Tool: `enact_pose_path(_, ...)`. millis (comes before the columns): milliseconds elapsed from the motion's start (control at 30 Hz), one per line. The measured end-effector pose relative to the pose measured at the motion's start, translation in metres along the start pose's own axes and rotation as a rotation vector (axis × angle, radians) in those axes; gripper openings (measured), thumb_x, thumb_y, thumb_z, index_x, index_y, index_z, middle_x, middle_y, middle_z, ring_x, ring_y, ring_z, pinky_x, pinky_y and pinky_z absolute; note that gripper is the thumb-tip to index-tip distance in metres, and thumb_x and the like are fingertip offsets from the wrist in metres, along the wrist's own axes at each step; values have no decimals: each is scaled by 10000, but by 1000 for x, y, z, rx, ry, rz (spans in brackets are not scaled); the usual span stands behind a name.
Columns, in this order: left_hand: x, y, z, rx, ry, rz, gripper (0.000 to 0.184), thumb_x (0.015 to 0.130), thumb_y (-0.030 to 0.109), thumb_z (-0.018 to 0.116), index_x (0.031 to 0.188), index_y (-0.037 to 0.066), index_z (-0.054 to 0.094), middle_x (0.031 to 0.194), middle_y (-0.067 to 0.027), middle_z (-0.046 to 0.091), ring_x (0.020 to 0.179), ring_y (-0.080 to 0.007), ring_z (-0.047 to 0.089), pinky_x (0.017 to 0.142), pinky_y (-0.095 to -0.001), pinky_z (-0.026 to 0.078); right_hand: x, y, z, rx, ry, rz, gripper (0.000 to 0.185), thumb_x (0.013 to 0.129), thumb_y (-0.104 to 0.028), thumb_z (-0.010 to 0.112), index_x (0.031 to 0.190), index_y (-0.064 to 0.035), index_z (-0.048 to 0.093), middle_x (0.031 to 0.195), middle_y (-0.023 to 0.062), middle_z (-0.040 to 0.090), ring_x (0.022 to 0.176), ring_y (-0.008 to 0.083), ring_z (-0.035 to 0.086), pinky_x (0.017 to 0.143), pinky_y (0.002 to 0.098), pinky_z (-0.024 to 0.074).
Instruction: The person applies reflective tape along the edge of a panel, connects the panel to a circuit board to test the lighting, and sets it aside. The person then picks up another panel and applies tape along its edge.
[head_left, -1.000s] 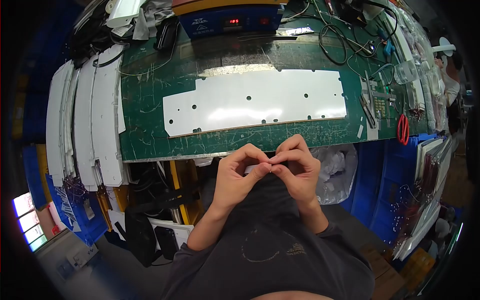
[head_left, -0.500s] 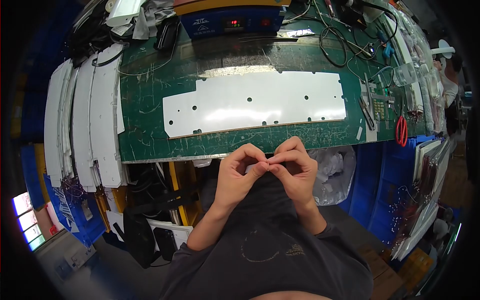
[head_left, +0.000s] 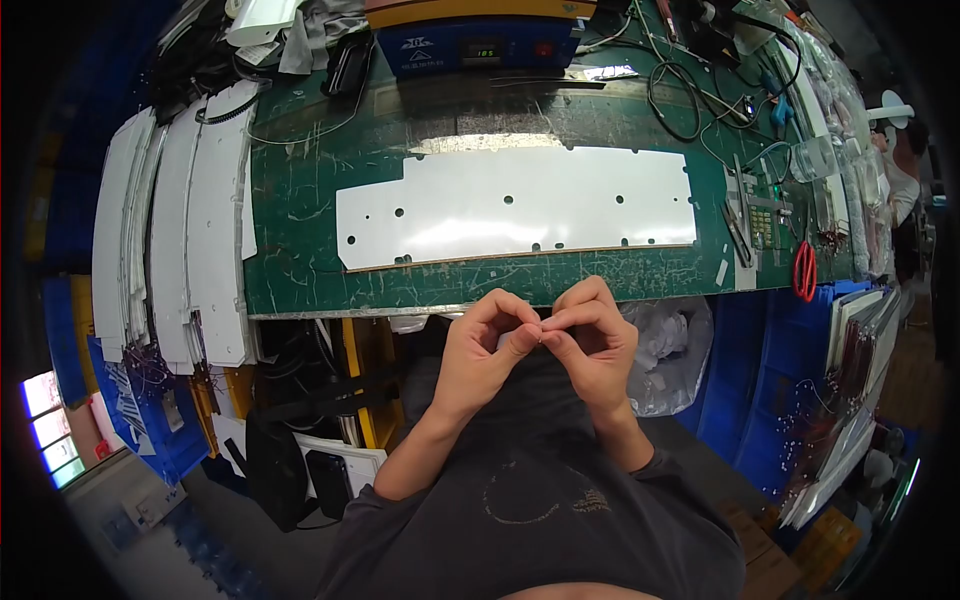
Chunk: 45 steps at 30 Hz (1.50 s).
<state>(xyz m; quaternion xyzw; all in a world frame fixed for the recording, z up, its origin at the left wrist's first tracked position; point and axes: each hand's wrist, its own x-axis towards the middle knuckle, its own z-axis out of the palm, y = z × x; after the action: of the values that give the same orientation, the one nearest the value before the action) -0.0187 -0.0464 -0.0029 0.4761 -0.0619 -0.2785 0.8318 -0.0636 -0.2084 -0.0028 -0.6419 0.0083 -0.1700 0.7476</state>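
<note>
My left hand (head_left: 480,355) and my right hand (head_left: 592,345) meet in front of my body, just short of the bench's near edge. Thumb and forefinger of each are pinched together, tip against tip. Whatever sits between the fingertips is too small to name. Beyond the hands a long white panel (head_left: 460,220) with several dark holes and notched edges lies flat on the green bench top (head_left: 300,280). Neither hand touches the panel.
A blue heating unit (head_left: 440,50) with a lit display stands at the back. Stacked white panels (head_left: 215,220) lie left. To the right are red-handled scissors (head_left: 804,270), tweezers (head_left: 738,235), a small circuit board (head_left: 768,222) and loose cables (head_left: 670,100). A plastic bag (head_left: 670,350) hangs below the edge.
The view has shifted slightly, so the bench and panel appear a little further right. Both hands keep the same pinched pose. The heating unit's display shows fewer lit digits.
</note>
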Motion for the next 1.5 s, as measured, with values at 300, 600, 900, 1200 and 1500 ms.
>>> enact_pose_path(300,-4,1,7,-7,-45,44,131,1077,128,698,1140,30,638,1178,-54,653,1096,-114,635,923,-258,523,2,-6,-4,-184,-35,-104,161,869,6,809,1006,-22,730,1012,87,624,909,182,609,817,292,511)
enact_pose_path(600,-1,-3,8,-34,-30,130,132,1129,116,576,1218,40,514,1364,-150,562,1226,-243,653,967,-346,568,1,-15,-13,-312,-52,-154,157,869,2,785,1005,-19,708,1026,89,590,920,196,602,817,307,507)
enact_pose_path(900,-1,24,3,152,-119,-15,436,1131,99,523,1484,74,269,1414,-250,597,1046,-280,735,942,-342,558,-2,-21,-21,-52,108,17,134,944,46,708,1052,-2,646,1047,68,575,935,141,551,869,277,457)
enact_pose_path(1200,15,25,36,749,-83,108,341,1026,-55,599,1343,55,661,973,-89,796,697,-141,720,645,-268,556,-6,-40,-35,-230,-23,-75,173,892,29,800,1040,-7,717,1019,80,638,883,159,615,800,297,518)
enact_pose_path(1500,37,23,45,554,-198,22,118,1016,36,682,1127,-1,703,857,-71,782,677,-91,695,618,-240,526,-11,-46,-61,26,158,-78,190,918,-26,768,1048,-9,630,1049,90,566,989,187,578,915,322,468)
